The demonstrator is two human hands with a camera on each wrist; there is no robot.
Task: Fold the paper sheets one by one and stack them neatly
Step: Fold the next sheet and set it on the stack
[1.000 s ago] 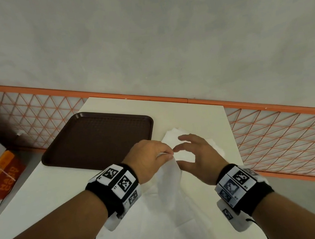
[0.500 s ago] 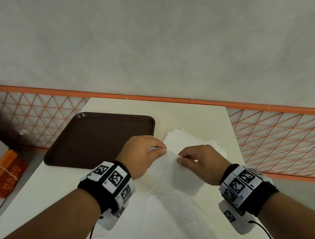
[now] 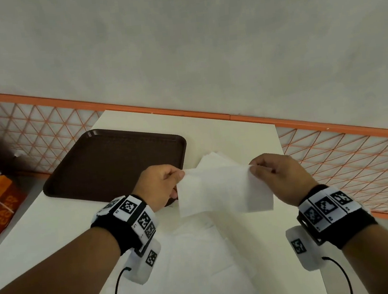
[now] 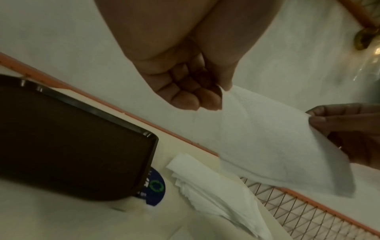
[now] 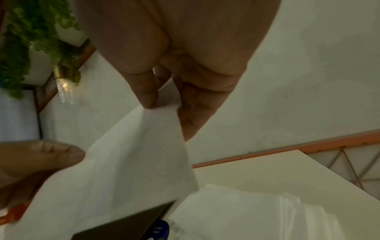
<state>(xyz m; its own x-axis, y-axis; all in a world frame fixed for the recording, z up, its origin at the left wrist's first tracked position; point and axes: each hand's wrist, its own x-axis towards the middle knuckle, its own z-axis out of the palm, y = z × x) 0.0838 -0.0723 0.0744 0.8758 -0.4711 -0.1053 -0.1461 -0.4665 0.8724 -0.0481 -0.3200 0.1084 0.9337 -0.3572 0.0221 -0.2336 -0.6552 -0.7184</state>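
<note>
Left hand [image 3: 162,186] and right hand [image 3: 277,176] each held a pinch grip on a top corner of one paper sheet [image 3: 222,189], hanging unfolded at frame centre. Folded stack [image 4: 207,183] lay beyond on the desk [image 3: 36,239]; unfolded sheets [image 3: 201,266] remained below

A thin, matt white paper sheet [image 3: 222,189] with a fine embossed, tissue-like texture is seen at centre; like paper is seen in the far stack of folded sheets [image 4: 207,181]. A dark brown plastic tray [image 3: 108,166] at far left is marked by a finely textured bed and a smoother, slightly glossy rim. A smooth, matt cream table [image 3: 41,236] is shown. An orange-painted wire mesh [image 3: 349,160] is seen at right.
</note>
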